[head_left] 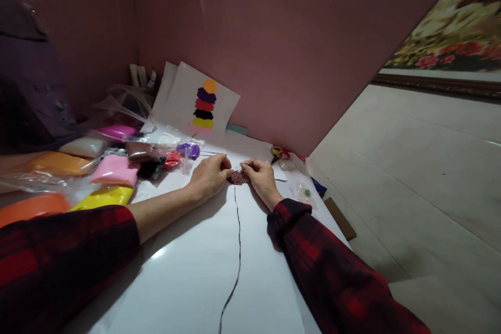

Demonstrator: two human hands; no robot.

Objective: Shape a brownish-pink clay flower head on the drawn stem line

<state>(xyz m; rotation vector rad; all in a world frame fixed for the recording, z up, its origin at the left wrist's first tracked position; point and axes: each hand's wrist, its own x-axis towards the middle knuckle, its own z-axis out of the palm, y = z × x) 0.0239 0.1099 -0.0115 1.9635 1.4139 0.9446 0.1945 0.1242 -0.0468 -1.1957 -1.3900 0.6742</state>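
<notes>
My left hand [209,175] and my right hand [261,177] meet over a white sheet [195,266] on the table, fingers pinched together on a small clear plastic bag of brown clay [237,177]. The bag sits between the two hands, just above the top end of a thin black line [237,250] drawn down the sheet. Both sleeves are red and black plaid; the left one is pushed up the forearm.
Several bagged clay pieces lie at the left: pink [115,170], yellow [104,197], orange [58,163], purple [190,150]. A card with stacked colour blobs [205,104] leans on the pink board [282,36]. Scissors [279,153] lie behind my right hand. The table edge drops to the floor on the right.
</notes>
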